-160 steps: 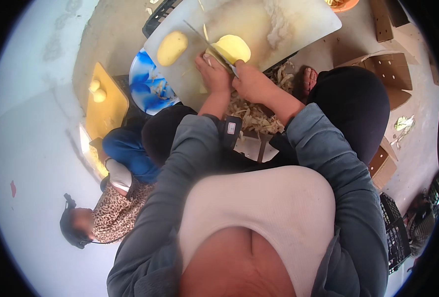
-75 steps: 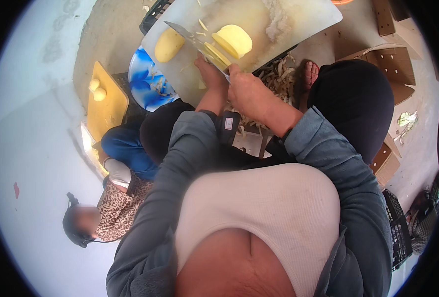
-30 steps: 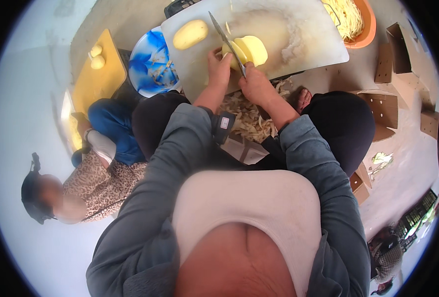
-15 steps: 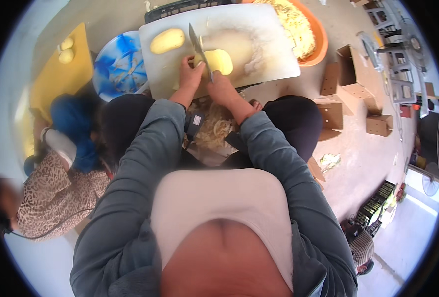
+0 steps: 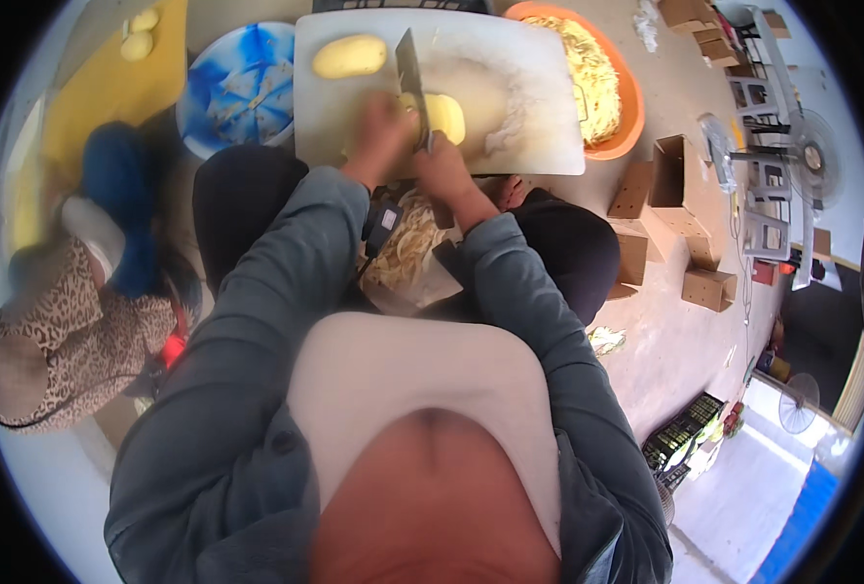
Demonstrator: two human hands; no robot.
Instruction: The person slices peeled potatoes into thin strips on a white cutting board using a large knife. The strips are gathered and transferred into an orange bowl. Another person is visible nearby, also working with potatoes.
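Note:
My right hand (image 5: 441, 167) is closed round the handle of a broad-bladed knife (image 5: 408, 70), held edge-on over a white cutting board (image 5: 510, 58). Just right of the blade lies a cut, peeled potato (image 5: 446, 119). My left hand (image 5: 385, 134), smeared by motion, is left of the blade, near a bit of yellow potato that shows beside it. Whether its fingers grip anything cannot be made out. A whole peeled potato (image 5: 350, 56) rests at the board's far left.
Right of the board stands an orange basin (image 5: 630, 107) with shredded potato (image 5: 592, 83). A blue-and-white basin (image 5: 198, 112) stands left. Peelings (image 5: 403, 243) lie between my legs. Another person (image 5: 81, 321) sits left, near a yellow board (image 5: 101, 88). Cardboard boxes (image 5: 685, 185) stand right.
The view has shifted, so the board sits higher in it. My left hand has drawn back slightly from the potato and is blurred. The knife blade stands more upright in the picture.

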